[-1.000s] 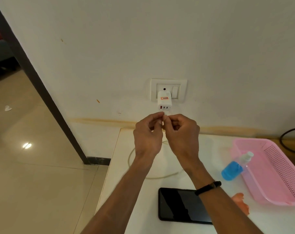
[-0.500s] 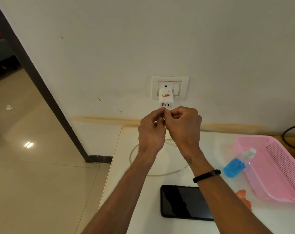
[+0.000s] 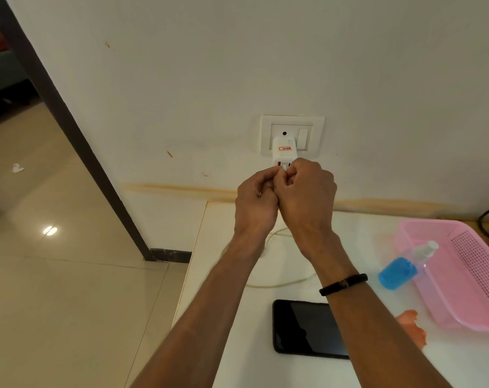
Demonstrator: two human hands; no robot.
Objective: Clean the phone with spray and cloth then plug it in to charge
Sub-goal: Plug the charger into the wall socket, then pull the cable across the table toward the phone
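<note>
A white charger adapter (image 3: 284, 150) sits plugged into the wall socket plate (image 3: 292, 134). My left hand (image 3: 256, 202) and my right hand (image 3: 307, 197) are pinched together right under the adapter's ports, both holding the white plug end of the charging cable (image 3: 277, 284). The cable loops down over the white table behind my forearms. A black phone (image 3: 305, 329) lies face up on the table near me, partly under my right forearm. A spray bottle (image 3: 403, 269) with blue liquid lies against the pink basket. An orange cloth (image 3: 412, 326) lies right of the phone.
The pink plastic basket (image 3: 467, 275) stands at the table's right side. A dark cord (image 3: 487, 219) curves at the far right by the wall. The table's left edge (image 3: 192, 264) drops to a tiled floor, with a dark door frame (image 3: 69, 116) further left.
Both hands have risen with the cable plug from below the adapter up to its ports. The view has shifted slightly closer to the wall.
</note>
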